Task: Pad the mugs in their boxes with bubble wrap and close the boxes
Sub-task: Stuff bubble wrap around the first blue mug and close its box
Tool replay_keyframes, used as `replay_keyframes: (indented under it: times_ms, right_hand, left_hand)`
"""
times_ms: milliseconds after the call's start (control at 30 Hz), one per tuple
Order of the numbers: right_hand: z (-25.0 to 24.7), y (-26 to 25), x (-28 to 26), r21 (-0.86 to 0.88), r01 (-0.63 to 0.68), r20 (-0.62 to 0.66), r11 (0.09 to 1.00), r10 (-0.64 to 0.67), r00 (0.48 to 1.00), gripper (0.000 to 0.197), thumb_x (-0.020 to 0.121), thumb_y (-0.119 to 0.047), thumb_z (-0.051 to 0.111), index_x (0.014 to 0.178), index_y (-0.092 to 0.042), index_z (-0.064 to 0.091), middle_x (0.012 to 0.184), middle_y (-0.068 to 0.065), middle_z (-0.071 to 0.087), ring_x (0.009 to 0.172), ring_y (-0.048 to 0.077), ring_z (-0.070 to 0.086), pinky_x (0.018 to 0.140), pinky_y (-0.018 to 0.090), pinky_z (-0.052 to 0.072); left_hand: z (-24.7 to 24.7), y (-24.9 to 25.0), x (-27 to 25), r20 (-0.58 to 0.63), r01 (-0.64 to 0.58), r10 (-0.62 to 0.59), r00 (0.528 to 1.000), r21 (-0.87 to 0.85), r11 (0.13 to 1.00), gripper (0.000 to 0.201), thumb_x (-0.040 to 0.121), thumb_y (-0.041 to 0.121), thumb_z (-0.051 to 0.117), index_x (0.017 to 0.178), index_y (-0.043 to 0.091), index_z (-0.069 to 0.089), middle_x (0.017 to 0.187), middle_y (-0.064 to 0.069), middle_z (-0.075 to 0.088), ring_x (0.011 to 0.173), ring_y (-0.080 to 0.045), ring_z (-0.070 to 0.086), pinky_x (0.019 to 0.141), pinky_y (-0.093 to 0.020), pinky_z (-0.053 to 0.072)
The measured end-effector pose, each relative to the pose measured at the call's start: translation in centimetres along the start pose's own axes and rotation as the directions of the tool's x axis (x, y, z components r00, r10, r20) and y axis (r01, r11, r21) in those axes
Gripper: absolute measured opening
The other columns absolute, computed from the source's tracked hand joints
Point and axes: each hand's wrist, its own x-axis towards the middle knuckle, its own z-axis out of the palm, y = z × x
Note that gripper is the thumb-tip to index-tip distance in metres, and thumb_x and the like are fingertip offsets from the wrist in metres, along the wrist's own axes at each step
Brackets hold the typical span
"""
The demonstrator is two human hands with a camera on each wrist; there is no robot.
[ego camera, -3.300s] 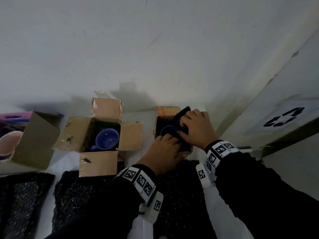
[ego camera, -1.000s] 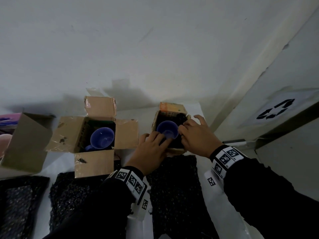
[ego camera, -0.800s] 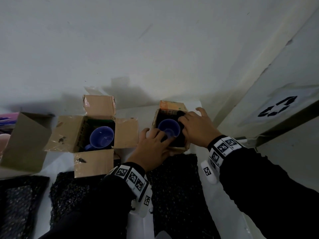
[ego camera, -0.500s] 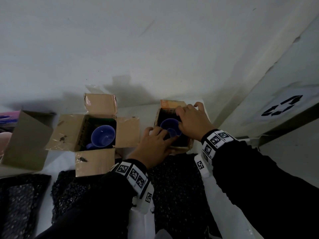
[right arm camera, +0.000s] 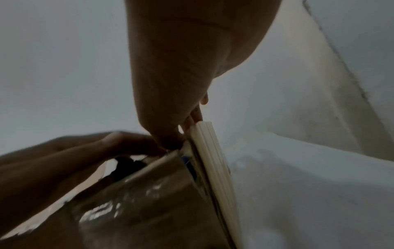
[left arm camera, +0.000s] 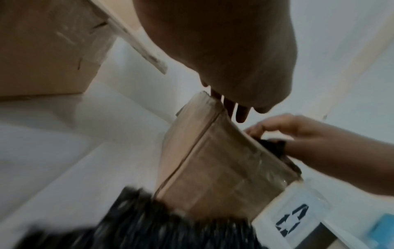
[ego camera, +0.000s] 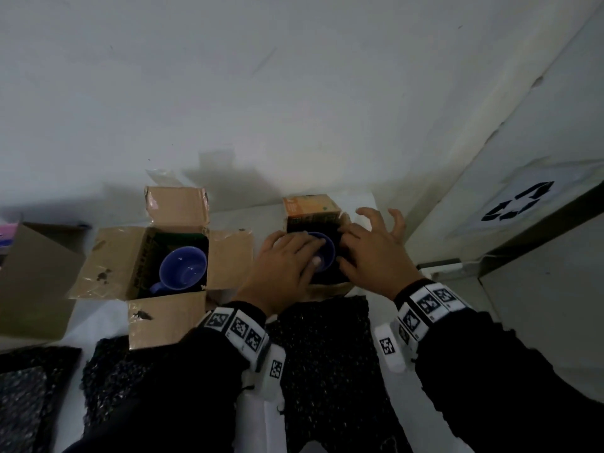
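Observation:
A small cardboard box (ego camera: 310,206) with an orange flap stands at the back right of the table, holding a blue mug (ego camera: 328,256) and black bubble wrap (left arm camera: 275,143) beside it. My left hand (ego camera: 294,256) lies over the box's left side, its straight fingers reaching across the mug's rim. Over the right side is my right hand (ego camera: 366,243), fingers spread, thumb and forefinger on the wrap at the box's edge. A larger open box (ego camera: 114,256) to the left holds a second blue mug (ego camera: 183,269) with no wrap visible around it.
Black bubble wrap sheets lie on the white table: one (ego camera: 327,354) just in front of the small box, one (ego camera: 108,374) further left, one (ego camera: 19,393) at the left edge. Another open box (ego camera: 32,282) stands far left. The wall is close behind, and a bin lid (ego camera: 523,204) is to the right.
My right hand has come off the back of the small box to its right side and spread its fingers. My left hand has slid further over the mug.

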Motion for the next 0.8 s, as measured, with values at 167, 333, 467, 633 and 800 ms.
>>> replay_keyframes:
  times_ms: [167, 333, 467, 633, 800]
  right_hand:
    - [1.0, -0.7, -1.9, -0.008, 0.014, -0.016, 1.0, -0.014, 1.0, 0.015, 0.077, -0.03, 0.053, 0.083, -0.025, 0.065, 0.106, -0.012, 0.066, 0.13, 0.029, 0.039, 0.11, 0.06, 0.008]
    - [2.0, -0.4, -2.3, -0.069, 0.067, -0.105, 0.995, -0.074, 0.992, 0.008, 0.084, -0.021, 0.064, 0.089, -0.026, 0.061, 0.102, -0.012, 0.066, 0.124, 0.03, 0.049, 0.11, 0.064, 0.016]
    - [2.0, -0.4, -2.2, -0.096, 0.084, -0.023, 0.992, -0.086, 0.996, 0.011, 0.087, -0.019, 0.06, 0.095, -0.023, 0.066, 0.106, -0.006, 0.065, 0.126, 0.035, 0.048, 0.109, 0.07, 0.011]
    - [1.6, -0.4, -1.3, -0.18, 0.107, 0.151, 0.978, -0.08, 0.985, 0.034, 0.088, -0.02, 0.039, 0.106, -0.026, 0.067, 0.124, -0.004, 0.063, 0.139, 0.037, 0.032, 0.109, 0.07, -0.014]
    - [1.9, -0.8, -1.2, -0.164, 0.09, 0.093, 0.982, -0.076, 0.993, 0.023, 0.081, -0.016, 0.059, 0.1, -0.024, 0.069, 0.119, -0.002, 0.065, 0.133, 0.033, 0.04, 0.114, 0.064, -0.002]
  left_hand:
    - [-0.4, -1.5, 4.9, 0.184, -0.123, 0.1, 0.978, 0.116, 0.986, 0.059, 0.093, 0.035, 0.019, 0.142, 0.02, 0.046, 0.138, 0.001, 0.057, 0.134, -0.026, 0.038, 0.105, -0.046, 0.026]
    - [-0.3, -1.7, 6.5, 0.352, -0.18, 0.055, 0.934, 0.334, 0.925, 0.05, 0.09, 0.035, 0.035, 0.139, 0.032, 0.047, 0.129, 0.013, 0.059, 0.136, -0.026, 0.02, 0.105, -0.053, 0.007]
    - [0.1, -1.1, 6.7, 0.39, -0.033, -0.123, 0.913, 0.371, 0.928, 0.047, 0.089, 0.037, 0.044, 0.136, 0.035, 0.047, 0.126, 0.011, 0.061, 0.137, -0.029, 0.021, 0.11, -0.061, -0.002]
    - [0.2, -0.7, 6.7, 0.382, 0.014, -0.168, 0.909, 0.373, 0.928, 0.042, 0.087, 0.039, 0.046, 0.129, 0.033, 0.052, 0.118, 0.01, 0.065, 0.137, -0.03, 0.023, 0.11, -0.063, -0.005]
    - [0.0, -1.1, 5.2, 0.157, 0.078, -0.136, 0.978, 0.329, 0.941, 0.036, 0.088, 0.039, 0.037, 0.099, 0.03, 0.07, 0.099, 0.01, 0.071, 0.127, -0.026, 0.043, 0.109, -0.058, 0.008]
